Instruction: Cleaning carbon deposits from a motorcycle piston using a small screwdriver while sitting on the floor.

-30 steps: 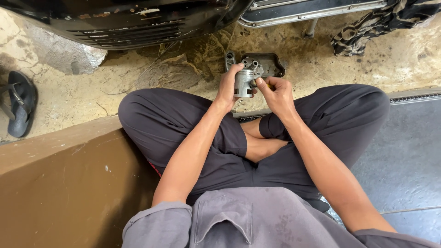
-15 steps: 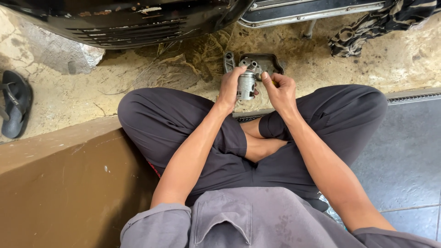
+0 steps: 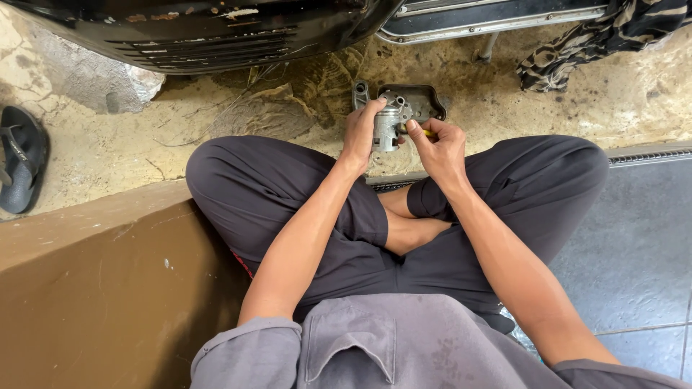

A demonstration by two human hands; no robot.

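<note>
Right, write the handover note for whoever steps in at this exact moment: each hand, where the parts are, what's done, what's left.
Left hand: gripping the small grey metal part, held up over the crossed legs.
Right hand: at the part's right side, pinching a thin yellow-handled tool against it.
Dark metal cover lies on the sandy ground just beyond the hands, near the vehicle's black underside.
Done: the part is in hand, separate from the cover.
Left: work with the tool on the part looks unfinished; how far along cannot be told.

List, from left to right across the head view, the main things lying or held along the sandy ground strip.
Black sandal → grey rock → left hand → grey metal part → right hand → striped rag.
</note>
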